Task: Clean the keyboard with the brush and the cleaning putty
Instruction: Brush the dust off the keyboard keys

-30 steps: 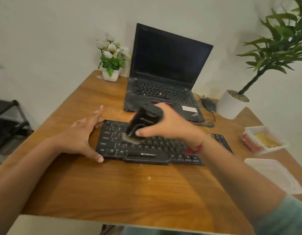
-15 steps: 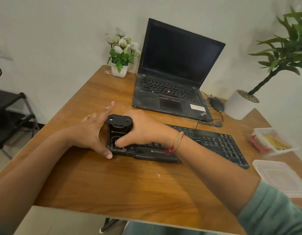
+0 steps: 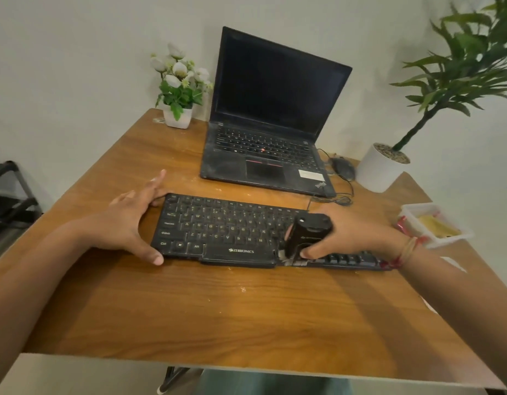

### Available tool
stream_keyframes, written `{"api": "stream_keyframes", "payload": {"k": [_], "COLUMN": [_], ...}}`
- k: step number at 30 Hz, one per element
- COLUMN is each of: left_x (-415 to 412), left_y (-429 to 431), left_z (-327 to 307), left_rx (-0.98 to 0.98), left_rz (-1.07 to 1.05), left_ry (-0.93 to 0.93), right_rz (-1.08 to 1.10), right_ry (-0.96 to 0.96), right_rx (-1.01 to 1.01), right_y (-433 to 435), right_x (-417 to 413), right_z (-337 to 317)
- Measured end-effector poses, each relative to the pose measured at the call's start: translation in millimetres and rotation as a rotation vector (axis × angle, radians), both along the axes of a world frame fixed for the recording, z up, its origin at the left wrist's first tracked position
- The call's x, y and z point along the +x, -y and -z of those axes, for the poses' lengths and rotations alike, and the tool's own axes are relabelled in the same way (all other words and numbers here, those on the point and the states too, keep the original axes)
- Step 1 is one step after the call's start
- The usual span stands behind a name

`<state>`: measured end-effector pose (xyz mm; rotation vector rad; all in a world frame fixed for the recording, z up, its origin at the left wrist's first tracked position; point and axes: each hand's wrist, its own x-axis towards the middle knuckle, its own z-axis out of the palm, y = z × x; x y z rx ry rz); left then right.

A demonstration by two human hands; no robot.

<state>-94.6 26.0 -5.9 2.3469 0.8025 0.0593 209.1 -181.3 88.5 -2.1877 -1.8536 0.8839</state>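
Note:
A black keyboard (image 3: pixel 223 229) lies across the middle of the wooden table (image 3: pixel 218 309). My left hand (image 3: pixel 127 220) braces its left end, thumb at the front corner and straight fingers along the back corner. My right hand (image 3: pixel 349 238) grips a black brush (image 3: pixel 306 235) upright, its pale bristles pressed on the keys near the front edge, right of the space bar. The keyboard's right end is hidden behind that hand and wrist. Yellow cleaning putty (image 3: pixel 437 225) sits in an open clear tub (image 3: pixel 411 210) at the right edge.
An open black laptop (image 3: pixel 269 138) stands behind the keyboard, with a mouse (image 3: pixel 343 168) and coiled cable to its right. A small flower pot (image 3: pixel 178 115) stands at the back left, a white planter (image 3: pixel 380 169) at the back right. Pale crumbs dot the table.
My right hand has swept the brush from the keyboard's left end across to right of the space bar. My left hand still holds the left end.

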Motion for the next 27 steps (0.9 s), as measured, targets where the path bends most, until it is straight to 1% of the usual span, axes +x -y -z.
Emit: {"api": "stream_keyframes", "payload": {"k": [3,7,11,15,17,19,21,23,24,25,27], "left_x": [-0.2,0.4,-0.7,-0.5,-0.7,-0.8,-0.6,-0.2,-0.1,0.0,-0.3], "left_y": [0.6,-4.4,-11.7,-12.3,-13.2,-15.0,-16.6,-17.1,-17.2,-17.7,-19.6], "left_z": [-0.7,4.5,11.6,11.6,13.3,16.5,18.0,17.9,17.8,18.8,21.5], "left_rx": [-0.006,0.03,0.05,0.066,0.069,0.078,0.081,0.068,0.071,0.072,0.076], "left_rz": [-0.002,0.014,0.017,0.023,0.03,0.034,0.021,0.012,0.016,0.018,0.014], "left_ry": [0.008,0.049,0.071,0.091,0.099,0.106,0.108,0.104,0.108,0.11,0.111], "right_rz": [0.039,0.045,0.122,0.214,0.254,0.257,0.259,0.284,0.287,0.282,0.254], "right_ry": [0.04,0.059,0.006,0.007,0.037,0.08,0.171,0.24,0.227,0.171,-0.008], "right_rx": [0.026,0.004,0.011,0.018,0.032,0.006,-0.04,-0.005,0.06,0.131,0.192], "right_y": [18.5,34.9,52.7,72.6,82.2,88.9,90.2,85.4,80.1,73.0,58.4], "right_x": [27.7,57.7,86.5,115.0,127.7,138.7,141.9,135.5,126.5,114.9,90.1], "right_z": [2.8,3.9,2.7,-1.4,-4.2,-6.0,-10.9,-17.7,-21.2,-23.1,-20.5]}}
